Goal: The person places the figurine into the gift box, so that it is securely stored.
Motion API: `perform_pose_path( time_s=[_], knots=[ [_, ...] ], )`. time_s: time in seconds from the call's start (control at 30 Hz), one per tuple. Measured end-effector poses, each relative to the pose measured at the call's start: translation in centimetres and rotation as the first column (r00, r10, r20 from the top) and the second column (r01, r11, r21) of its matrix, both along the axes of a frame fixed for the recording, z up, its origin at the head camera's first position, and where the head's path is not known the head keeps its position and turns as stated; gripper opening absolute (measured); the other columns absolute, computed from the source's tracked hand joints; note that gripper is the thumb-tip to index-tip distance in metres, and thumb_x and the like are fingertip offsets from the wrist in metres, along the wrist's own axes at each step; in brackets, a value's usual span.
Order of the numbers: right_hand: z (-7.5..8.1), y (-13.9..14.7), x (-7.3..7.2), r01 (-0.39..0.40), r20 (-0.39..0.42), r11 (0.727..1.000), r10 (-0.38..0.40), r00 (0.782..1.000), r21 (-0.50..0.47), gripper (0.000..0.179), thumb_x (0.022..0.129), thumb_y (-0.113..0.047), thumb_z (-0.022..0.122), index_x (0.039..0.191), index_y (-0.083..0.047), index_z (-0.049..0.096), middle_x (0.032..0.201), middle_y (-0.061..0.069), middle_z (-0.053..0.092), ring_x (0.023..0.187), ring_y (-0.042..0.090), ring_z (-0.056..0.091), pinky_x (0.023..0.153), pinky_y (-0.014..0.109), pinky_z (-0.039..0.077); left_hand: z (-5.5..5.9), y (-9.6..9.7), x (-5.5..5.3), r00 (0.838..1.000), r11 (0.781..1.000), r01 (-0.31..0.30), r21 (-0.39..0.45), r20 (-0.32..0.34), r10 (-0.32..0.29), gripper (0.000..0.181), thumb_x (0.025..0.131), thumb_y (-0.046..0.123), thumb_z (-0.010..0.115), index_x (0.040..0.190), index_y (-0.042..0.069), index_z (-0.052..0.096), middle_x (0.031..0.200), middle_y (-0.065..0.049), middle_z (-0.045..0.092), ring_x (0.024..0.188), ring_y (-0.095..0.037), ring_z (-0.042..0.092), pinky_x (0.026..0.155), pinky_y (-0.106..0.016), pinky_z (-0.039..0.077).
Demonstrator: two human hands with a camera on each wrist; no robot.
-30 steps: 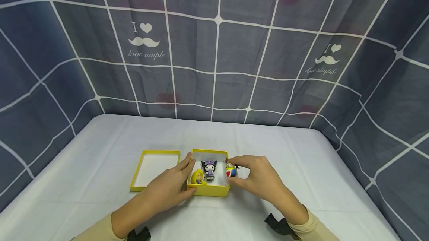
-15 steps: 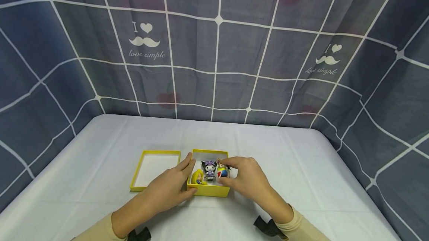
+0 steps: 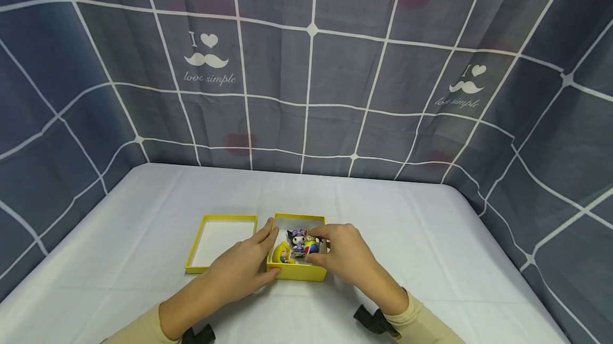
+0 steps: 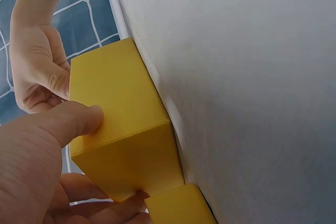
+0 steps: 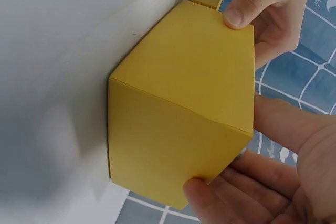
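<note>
A yellow box (image 3: 301, 273) with a white inside stands on the table. My left hand (image 3: 241, 267) grips its near left corner, thumb on the front wall and fingers along the left side. Inside are a yellow-haired figurine (image 3: 282, 253) at the near left and a black-and-purple Kuromi figurine (image 3: 298, 243) in the middle. My right hand (image 3: 347, 253) reaches over the right wall and pinches a yellow, red and blue Minion figurine (image 3: 312, 244) beside the Kuromi. In both wrist views the box walls hide the figurines.
A shallow yellow lid (image 3: 195, 248) with a white inside lies on the table left of the box, close by my left hand. The white tablecloth (image 3: 407, 216) covers the table. A grey checked curtain (image 3: 268, 67) hangs behind and at the sides.
My right hand has carried the Minion figurine leftward, from over the box's right wall to inside, beside the Kuromi figurine. My left hand and the box have stayed in place.
</note>
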State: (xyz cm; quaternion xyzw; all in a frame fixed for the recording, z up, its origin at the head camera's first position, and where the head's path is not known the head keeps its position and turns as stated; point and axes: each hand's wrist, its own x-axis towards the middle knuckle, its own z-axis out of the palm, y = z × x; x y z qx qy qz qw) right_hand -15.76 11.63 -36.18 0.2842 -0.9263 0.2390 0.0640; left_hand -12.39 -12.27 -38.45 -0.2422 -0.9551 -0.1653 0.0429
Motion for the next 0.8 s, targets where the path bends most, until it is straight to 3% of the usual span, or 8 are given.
perform_pose_path(
  time_s=[0.3,0.47,0.63,0.8],
  knots=[
    [0.4,-0.7,-0.4,0.002,-0.067,0.994,0.006,0.998,0.107,0.041,0.067,-0.033,0.088,0.101,-0.013,0.078,0.091,-0.002,0.074,0.082,0.013,0.068,0.072,0.034,0.055,0.0,0.0,0.0,1.0,1.0,0.006,0.005,0.005,-0.006,0.081,0.085,0.043,0.073,0.145,-0.003,0.042,0.154,-0.022,0.029,0.113,-0.029,0.06,0.088,-0.039,0.052],
    [0.6,-1.0,-0.6,0.005,-0.057,0.988,0.004,0.998,0.157,0.041,0.066,-0.033,0.09,0.099,-0.012,0.078,0.09,-0.001,0.074,0.084,0.018,0.069,0.072,0.037,0.055,0.0,0.0,0.0,1.0,1.0,0.006,0.002,-0.001,-0.006,0.081,0.086,0.044,0.073,0.145,-0.003,0.042,0.154,-0.021,0.029,0.113,-0.028,0.06,0.088,-0.038,0.053],
    [0.9,-1.2,-0.6,0.024,-0.042,0.975,-0.015,0.999,0.222,0.041,0.066,-0.036,0.089,0.1,-0.015,0.079,0.091,-0.001,0.074,0.084,0.019,0.068,0.068,0.037,0.055,-0.1,0.0,0.0,1.0,1.0,0.005,-0.004,-0.005,-0.005,0.082,0.086,0.045,0.072,0.145,-0.003,0.042,0.154,-0.021,0.029,0.115,-0.028,0.059,0.088,-0.038,0.053],
    [1.2,-1.6,-0.8,0.025,-0.05,0.954,-0.01,0.999,0.298,0.039,0.065,-0.038,0.09,0.096,-0.017,0.08,0.085,-0.004,0.074,0.074,0.015,0.067,0.057,0.033,0.052,0.0,0.0,0.0,1.0,1.0,0.011,0.001,-0.008,-0.01,0.082,0.085,0.044,0.073,0.145,-0.003,0.042,0.154,-0.022,0.03,0.111,-0.026,0.062,0.088,-0.037,0.052]
  ],
)
